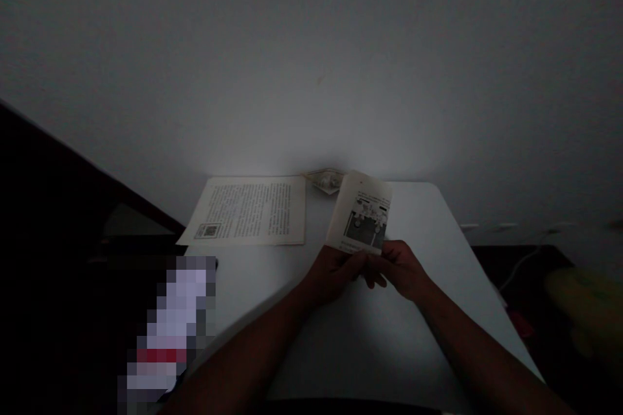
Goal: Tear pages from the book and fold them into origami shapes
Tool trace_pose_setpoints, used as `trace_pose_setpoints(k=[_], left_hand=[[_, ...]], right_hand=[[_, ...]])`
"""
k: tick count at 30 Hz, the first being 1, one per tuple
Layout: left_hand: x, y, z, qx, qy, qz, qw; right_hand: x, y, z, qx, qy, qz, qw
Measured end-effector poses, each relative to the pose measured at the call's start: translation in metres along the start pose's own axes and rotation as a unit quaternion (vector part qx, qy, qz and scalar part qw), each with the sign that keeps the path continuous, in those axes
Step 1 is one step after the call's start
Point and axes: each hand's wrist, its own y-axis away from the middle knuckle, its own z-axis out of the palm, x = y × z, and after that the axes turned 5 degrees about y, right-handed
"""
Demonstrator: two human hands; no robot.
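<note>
A folded printed paper with a dark picture on it is raised over the white table, tilted. My left hand grips its lower left edge, thumb on the near side. My right hand pinches the lower right edge, and the two thumbs nearly meet at the bottom. Some fingers show beneath the paper; others are hidden behind it. To the left lies a flat stack of printed sheets with a square code in its corner. Behind the held paper is a small folded paper piece by the wall.
The white table stands against a pale wall. A pixelated bright object is at the table's left edge. On the right, beyond the table, are a cable and a blurred yellowish thing. The room is dim.
</note>
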Motion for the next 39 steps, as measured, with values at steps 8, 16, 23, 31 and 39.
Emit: trace_pose_setpoints(k=[8, 16, 23, 31, 39], left_hand=[[0.002, 0.002, 0.001, 0.006, 0.01, 0.0, 1.0], [-0.008, 0.001, -0.002, 0.056, 0.05, -0.005, 0.997], [-0.006, 0.0, -0.001, 0.058, 0.102, -0.006, 0.993], [-0.01, 0.001, -0.003, 0.067, 0.086, -0.016, 0.994], [-0.009, 0.001, -0.003, 0.061, 0.072, -0.007, 0.996]], right_hand=[[0.002, 0.0, -0.002, -0.011, -0.043, -0.008, 0.999], [0.002, 0.0, -0.004, -0.012, -0.065, 0.0, 0.998], [0.006, 0.001, -0.007, -0.013, -0.056, -0.01, 0.998], [0.003, 0.001, -0.007, -0.011, -0.05, -0.008, 0.999], [0.004, 0.001, -0.006, -0.01, -0.055, -0.015, 0.998]])
